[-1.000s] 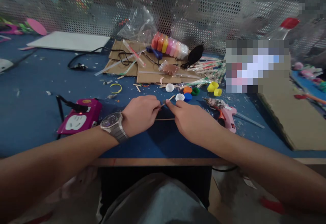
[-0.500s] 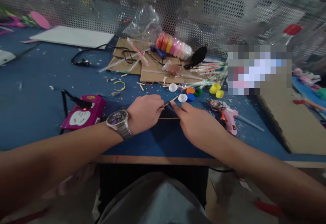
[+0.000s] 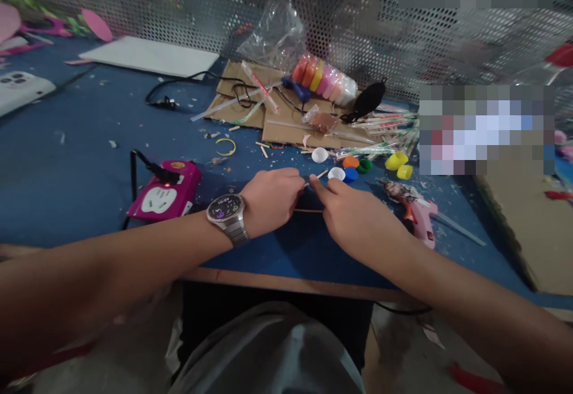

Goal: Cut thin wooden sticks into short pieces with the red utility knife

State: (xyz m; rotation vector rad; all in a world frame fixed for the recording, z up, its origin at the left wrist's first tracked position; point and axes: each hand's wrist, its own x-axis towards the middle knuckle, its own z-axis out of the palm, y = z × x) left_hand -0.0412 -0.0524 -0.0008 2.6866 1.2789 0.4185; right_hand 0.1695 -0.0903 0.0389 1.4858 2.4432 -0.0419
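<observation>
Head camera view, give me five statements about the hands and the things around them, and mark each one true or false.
1. The left hand has a wristwatch at its wrist. True.
2. The pink glue gun lies to the left of the left hand. False: it lies to the right of the right hand.
3. A thin stick is at the fingertips of both hands. True.
4. The magenta power socket shows no light. False: a red light glows on it.
5. A blue cap lies next to a white cap. True.
</observation>
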